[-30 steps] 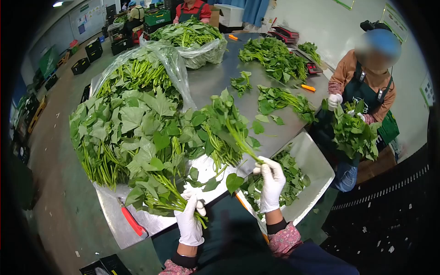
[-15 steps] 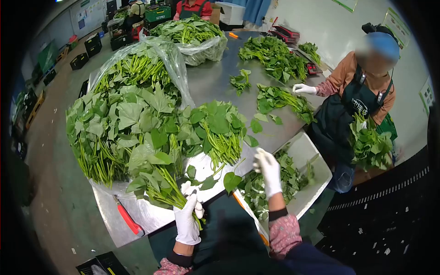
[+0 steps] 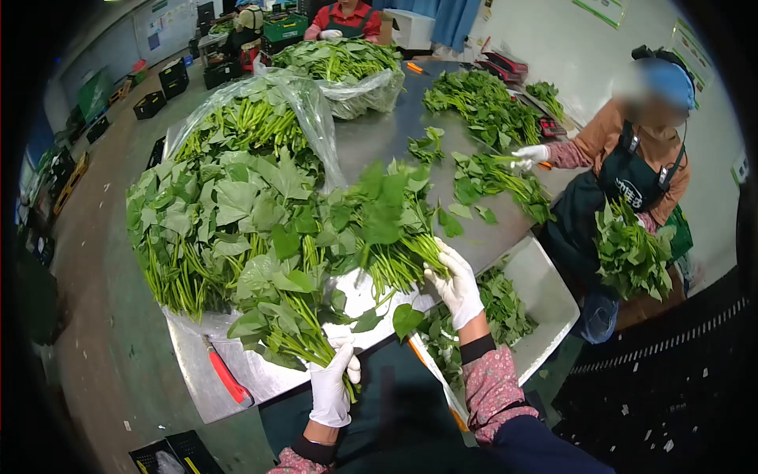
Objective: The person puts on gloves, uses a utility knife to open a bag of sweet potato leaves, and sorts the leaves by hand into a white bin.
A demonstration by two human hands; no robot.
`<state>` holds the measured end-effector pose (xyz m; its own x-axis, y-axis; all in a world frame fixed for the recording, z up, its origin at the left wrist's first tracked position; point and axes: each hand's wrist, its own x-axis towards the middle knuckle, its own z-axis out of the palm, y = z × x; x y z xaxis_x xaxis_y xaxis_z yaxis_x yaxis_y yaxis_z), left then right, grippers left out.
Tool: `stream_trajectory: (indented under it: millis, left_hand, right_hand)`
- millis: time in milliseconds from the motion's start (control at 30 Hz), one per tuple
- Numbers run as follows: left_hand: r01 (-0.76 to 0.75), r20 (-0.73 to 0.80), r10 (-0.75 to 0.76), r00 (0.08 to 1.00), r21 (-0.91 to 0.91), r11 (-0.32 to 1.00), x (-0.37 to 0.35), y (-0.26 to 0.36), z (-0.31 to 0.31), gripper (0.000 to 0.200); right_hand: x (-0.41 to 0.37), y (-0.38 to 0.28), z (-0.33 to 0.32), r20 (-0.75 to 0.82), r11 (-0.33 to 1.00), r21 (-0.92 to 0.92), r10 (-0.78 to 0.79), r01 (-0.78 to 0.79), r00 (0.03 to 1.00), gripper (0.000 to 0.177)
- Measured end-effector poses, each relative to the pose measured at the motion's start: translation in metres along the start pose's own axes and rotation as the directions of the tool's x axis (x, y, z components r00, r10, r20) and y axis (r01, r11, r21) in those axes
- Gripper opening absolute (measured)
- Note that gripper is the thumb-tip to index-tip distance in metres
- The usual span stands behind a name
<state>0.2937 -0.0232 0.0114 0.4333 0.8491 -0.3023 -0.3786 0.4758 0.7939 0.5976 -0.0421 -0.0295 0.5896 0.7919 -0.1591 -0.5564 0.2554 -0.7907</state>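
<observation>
My left hand (image 3: 332, 385), in a white glove, is closed round the stems of a bunch of leafy greens (image 3: 296, 325) near the table's front edge. To its right, my right hand (image 3: 458, 286), also gloved, has its fingers on the stem ends of other greens (image 3: 422, 254). A large heap of leafy greens (image 3: 229, 197) lies on the left of the metal table (image 3: 387, 110), partly in a clear plastic bag (image 3: 320, 130). One loose leaf (image 3: 407, 320) hangs at the front edge, between my hands.
A white bin (image 3: 553, 316) with leaves stands at the front right. A red-handled tool (image 3: 227, 378) lies at the front left corner. One co-worker (image 3: 643, 166) at the right holds greens; another person (image 3: 345, 20) is across the table.
My right hand has moved from above the white bin up and left onto the stems of greens. The view has shifted slightly. My left hand keeps its bunch.
</observation>
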Motion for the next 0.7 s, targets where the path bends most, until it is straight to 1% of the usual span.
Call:
stream_trajectory:
  millis: [67,133,167,200,233,300,333,367,433,500,533,567,633,700]
  left_hand:
    - [0.013,0.016,-0.013,1.000,0.007,1.000,-0.001,-0.002,0.001,0.010]
    - [0.016,0.009,-0.016,1.000,0.027,1.000,-0.002,-0.002,0.000,0.008]
    - [0.014,0.000,-0.014,1.000,0.035,0.999,-0.002,-0.001,-0.001,0.008]
    - [-0.010,-0.013,0.010,1.000,0.029,1.000,0.000,-0.001,-0.003,0.007]
    - [-0.031,-0.032,0.032,0.999,0.022,0.999,0.000,-0.003,-0.006,0.006]
    - [-0.047,-0.069,0.048,0.996,0.021,0.999,-0.001,-0.004,-0.009,0.005]
    - [-0.044,-0.085,0.046,0.995,0.024,0.999,0.001,-0.003,-0.008,0.005]
    - [-0.040,-0.100,0.043,0.994,0.028,0.999,0.001,-0.003,-0.007,0.005]
    - [-0.033,-0.087,0.035,0.996,0.030,0.999,0.002,-0.007,-0.007,0.005]
    - [-0.024,-0.070,0.028,0.997,0.050,0.998,0.002,-0.007,-0.004,0.005]
    - [-0.022,-0.075,0.025,0.997,0.045,0.999,0.003,-0.008,-0.004,0.006]
    - [-0.029,-0.073,0.033,0.997,0.058,0.998,0.002,-0.008,-0.003,0.006]
    - [-0.045,-0.072,0.052,0.996,0.087,0.995,0.001,-0.007,-0.003,0.006]
    - [-0.047,-0.073,0.054,0.996,0.084,0.995,0.000,-0.007,-0.005,0.007]
  right_hand:
    - [0.000,0.012,-0.018,-0.098,0.997,0.076,0.041,-0.033,0.994,0.037]
    - [0.005,0.018,-0.028,-0.261,0.986,-0.154,0.023,-0.065,0.965,0.033]
    - [0.007,0.019,-0.030,-0.334,0.960,-0.263,0.005,-0.098,0.943,0.032]
    - [0.005,0.016,-0.035,-0.386,0.843,-0.521,-0.093,-0.134,0.918,0.027]
    - [0.020,0.032,-0.075,-0.175,0.554,-0.828,-0.399,0.084,0.900,0.027]
    - [0.011,0.019,-0.072,-0.076,0.232,-0.966,-0.666,0.109,0.742,0.027]
    - [-0.007,0.001,-0.036,0.005,0.107,-0.984,-0.773,0.139,0.634,0.025]
    - [-0.014,-0.002,-0.017,-0.008,0.215,-0.955,-0.709,0.205,0.705,0.023]
    - [-0.025,-0.001,0.011,-0.013,0.441,-0.850,-0.566,0.290,0.824,0.019]
    - [-0.044,0.005,0.051,0.041,0.427,-0.869,-0.444,0.252,0.895,0.017]
    - [-0.036,0.025,0.049,0.217,0.247,-0.877,-0.561,0.412,0.799,0.015]
    - [-0.037,0.030,0.060,0.285,0.085,-0.918,-0.539,0.388,0.793,0.016]
    - [-0.023,0.051,0.073,0.308,-0.018,-0.941,-0.462,0.338,0.832,0.025]
    - [-0.004,0.073,0.083,0.318,-0.296,-0.929,-0.329,0.223,0.889,0.036]
